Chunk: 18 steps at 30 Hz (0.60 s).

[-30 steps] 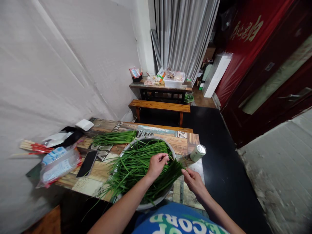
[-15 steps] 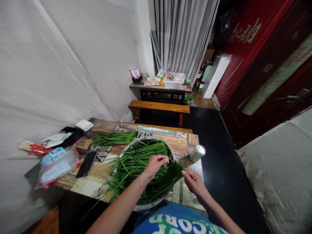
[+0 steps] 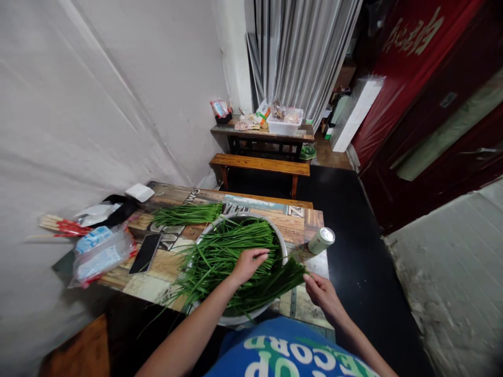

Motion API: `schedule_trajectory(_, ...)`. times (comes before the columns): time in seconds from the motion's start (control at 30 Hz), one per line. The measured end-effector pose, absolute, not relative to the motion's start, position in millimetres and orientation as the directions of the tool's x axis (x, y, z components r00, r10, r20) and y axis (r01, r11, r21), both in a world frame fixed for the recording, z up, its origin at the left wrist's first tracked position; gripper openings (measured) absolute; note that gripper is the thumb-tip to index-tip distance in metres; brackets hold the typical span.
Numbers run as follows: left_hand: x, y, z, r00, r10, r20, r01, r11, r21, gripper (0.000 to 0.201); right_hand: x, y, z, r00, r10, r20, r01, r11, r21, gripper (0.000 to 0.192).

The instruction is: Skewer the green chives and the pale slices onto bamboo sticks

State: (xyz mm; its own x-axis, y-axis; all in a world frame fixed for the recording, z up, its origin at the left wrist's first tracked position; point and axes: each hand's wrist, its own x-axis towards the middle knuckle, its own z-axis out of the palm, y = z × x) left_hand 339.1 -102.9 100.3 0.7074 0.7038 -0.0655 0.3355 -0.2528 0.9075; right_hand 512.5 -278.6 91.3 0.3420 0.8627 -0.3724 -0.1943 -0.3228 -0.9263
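Observation:
A large metal basin (image 3: 283, 246) on the table is heaped with long green garlic chives (image 3: 236, 246), some trailing over its left rim. My right hand (image 3: 323, 293) pinches the cut end of a bunch of chives (image 3: 271, 285) slanting over the basin's right rim. Above the heap is my left hand (image 3: 250, 266), its fingers closed together and pointing right; whatever is between them is too small or hidden to name. Behind the basin, a separate bundle of chives (image 3: 188, 213) lies on the table.
A drink can (image 3: 321, 241) stands near the table's right edge. To the left are a phone (image 3: 145, 254), a plastic packet (image 3: 102, 254), red-wrapped chopsticks (image 3: 70, 227) and a white box (image 3: 140, 192). Beyond are a bench (image 3: 259, 164) and another table with a white tub (image 3: 283, 127).
My right hand has moved slightly right, drawing the chive ends outward past the rim. The left hand's fingertips have shifted slightly left and lost sight of a pale bit. The view has tilted slightly.

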Motion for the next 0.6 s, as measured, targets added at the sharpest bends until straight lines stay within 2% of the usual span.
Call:
schedule_trajectory(0.13, 333, -84, 68, 0.728, 0.685, -0.034, 0.542, -0.544, 0.64, 0.018, 516, -292, 83, 0.353, 0.838, -0.416, -0.251, -0.344, -0.905, 0.046)
schedule_trajectory(0.27, 340, -84, 47, 0.81, 0.58, -0.09, 0.556, -0.708, 0.435, 0.015, 515, -297, 82, 0.364, 0.833, -0.416, -0.281, -0.328, -0.902, 0.044)
schedule_trajectory(0.37, 345, -86, 40, 0.815, 0.566, -0.124, 0.565, -0.729, 0.387, 0.017, 514, -296, 83, 0.377, 0.825, -0.421, -0.281, -0.331, -0.901, 0.044)
schedule_trajectory(0.6, 350, -73, 36, 0.816, 0.551, -0.176, 0.568, -0.706, 0.424, 0.012, 514, -292, 80, 0.388, 0.815, -0.431, -0.293, -0.335, -0.896, 0.045)
